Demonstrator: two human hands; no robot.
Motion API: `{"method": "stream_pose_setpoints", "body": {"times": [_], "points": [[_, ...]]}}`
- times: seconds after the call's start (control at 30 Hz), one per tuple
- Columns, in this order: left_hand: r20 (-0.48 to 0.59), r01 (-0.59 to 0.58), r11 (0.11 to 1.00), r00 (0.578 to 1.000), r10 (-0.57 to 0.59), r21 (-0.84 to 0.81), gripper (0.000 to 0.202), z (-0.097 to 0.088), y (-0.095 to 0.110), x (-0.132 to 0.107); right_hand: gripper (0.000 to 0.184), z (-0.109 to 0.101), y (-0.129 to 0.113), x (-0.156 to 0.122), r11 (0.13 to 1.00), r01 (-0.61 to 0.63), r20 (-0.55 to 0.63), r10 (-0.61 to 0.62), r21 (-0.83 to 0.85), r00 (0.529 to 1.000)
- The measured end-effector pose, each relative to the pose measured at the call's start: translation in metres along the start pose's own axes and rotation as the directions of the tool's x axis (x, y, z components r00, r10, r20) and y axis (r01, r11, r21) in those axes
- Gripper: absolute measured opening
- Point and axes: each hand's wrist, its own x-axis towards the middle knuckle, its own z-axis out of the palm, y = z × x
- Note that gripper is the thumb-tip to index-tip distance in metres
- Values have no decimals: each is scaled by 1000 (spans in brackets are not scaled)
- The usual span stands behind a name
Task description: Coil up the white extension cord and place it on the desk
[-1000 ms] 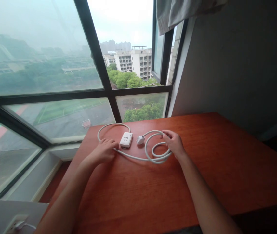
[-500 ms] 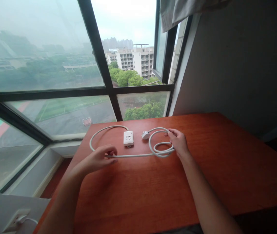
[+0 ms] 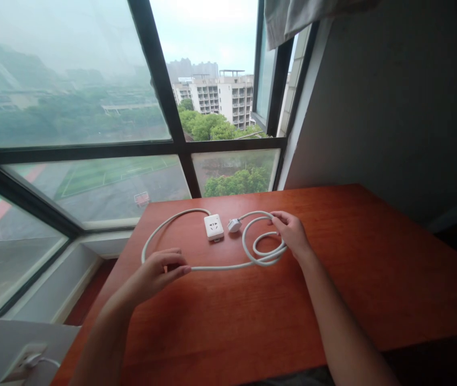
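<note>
A white extension cord (image 3: 220,266) lies on a red-brown wooden table (image 3: 277,305). Its square socket block (image 3: 214,227) rests near the table's far edge, with the white plug (image 3: 234,225) just to its right. My left hand (image 3: 160,271) pinches the cable at the left, where it bends into a wide loop. My right hand (image 3: 293,233) is closed on the small coils of cable at the right, pressing them to the table.
A large window with dark frames stands behind and left of the table. A grey wall runs along the right. A wall outlet (image 3: 23,364) with a white plug sits at the lower left, below the table's left edge. Cloth (image 3: 293,19) hangs at the top.
My left hand has slid left and toward me along the cable, drawing the left loop wider. The socket block and the coils under my right hand have hardly shifted.
</note>
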Motion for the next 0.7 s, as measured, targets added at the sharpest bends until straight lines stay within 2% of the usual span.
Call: {"method": "stream_pose_setpoints", "body": {"times": [0.13, 0.33, 0.4, 0.47, 0.57, 0.63, 0.7], "points": [[124, 78, 992, 988, -90, 100, 34, 5, -11, 5, 33, -1, 0, -2, 994, 75, 62, -71, -79, 996], [160, 128, 972, 974, -161, 197, 21, 15, -20, 7, 30, 0, -9, -7, 986, 148, 115, -139, -78, 984], [108, 105, 979, 986, -125, 176, 22, 17, -14, 9, 29, 1, -12, -9, 987, 153, 129, -145, -53, 981], [4, 48, 987, 999, -49, 155, 29, 18, -4, 15, 29, 1, -14, -10, 989, 148, 141, -144, -24, 979], [-126, -56, 985, 989, 77, 163, 33, 19, 15, 33, 27, 1, -16, -11, 989, 149, 173, -151, 21, 973], [-163, -133, 977, 974, 160, 166, 31, 20, 25, 51, 26, 1, -17, -12, 987, 157, 204, -160, 34, 966], [-148, -203, 966, 963, 227, 160, 35, 21, 31, 70, 25, 0, -18, -13, 986, 165, 227, -170, 41, 959]]}}
